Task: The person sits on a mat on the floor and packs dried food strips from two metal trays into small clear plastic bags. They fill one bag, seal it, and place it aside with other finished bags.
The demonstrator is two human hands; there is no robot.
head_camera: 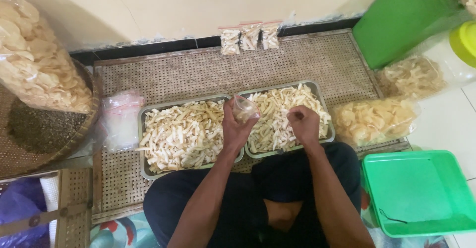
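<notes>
Chips are heaped in two metal trays (148,171) on a woven mat (198,72). A small clear plastic bag (245,110) is gripped by the left hand (235,124) above the trays, while the right hand (303,124) is curled over the right tray, fingertips pressed together.

Two trays side by side mid-frame on woven mat (297,59): left tray (148,166), right tray (325,139), both filled with cracker sticks (183,134). Hands above them: left hand (235,129) holding small bag (245,109), right hand (303,124) over right tray. Three packed bags (249,37) upper centre at wall. Big cracker bag (34,59) upper left. Basin (421,193) lower right.
</notes>
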